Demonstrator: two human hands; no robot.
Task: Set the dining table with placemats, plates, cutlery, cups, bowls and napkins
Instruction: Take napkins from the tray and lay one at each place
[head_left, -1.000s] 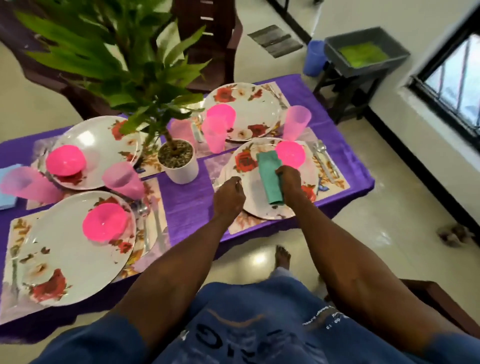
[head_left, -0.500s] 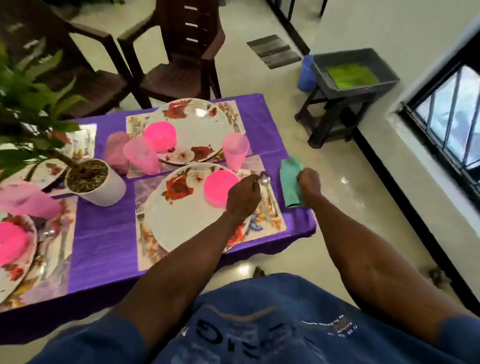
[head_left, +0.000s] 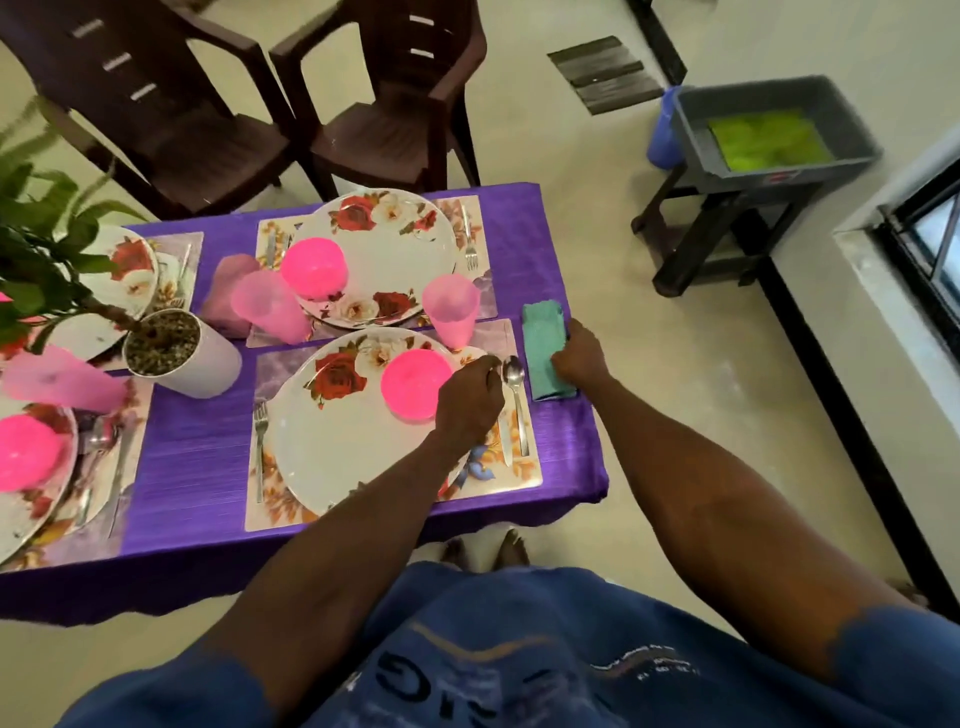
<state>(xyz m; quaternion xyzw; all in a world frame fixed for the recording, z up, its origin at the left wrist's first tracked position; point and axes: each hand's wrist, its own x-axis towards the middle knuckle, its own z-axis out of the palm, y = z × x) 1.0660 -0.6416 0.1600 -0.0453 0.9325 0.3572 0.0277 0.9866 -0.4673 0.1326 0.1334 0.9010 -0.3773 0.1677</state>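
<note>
A folded teal napkin (head_left: 543, 343) lies on the purple tablecloth (head_left: 197, 441), just right of the near floral placemat (head_left: 498, 480). My right hand (head_left: 579, 358) grips the napkin's right edge. On that placemat sit a rose-patterned plate (head_left: 322, 441) with an upturned pink bowl (head_left: 415, 382), a fork (head_left: 260, 431) to its left and a spoon (head_left: 513, 376) to its right. A pink cup (head_left: 451, 306) stands upside down behind the plate. My left hand (head_left: 470, 400) hovers curled over the plate's right rim beside the spoon; contact with the spoon is unclear.
A second setting with plate (head_left: 395, 249), pink bowl and cups lies behind, two more at the left. A white plant pot (head_left: 176, 353) stands mid-table. Dark chairs (head_left: 395, 104) sit beyond the table. A grey bin on a stand (head_left: 769, 130) is on the floor right.
My right hand carried the teal napkin from the plate to the cloth right of the placemat and set it down. My left hand shifted right toward the spoon. The view swung right.
</note>
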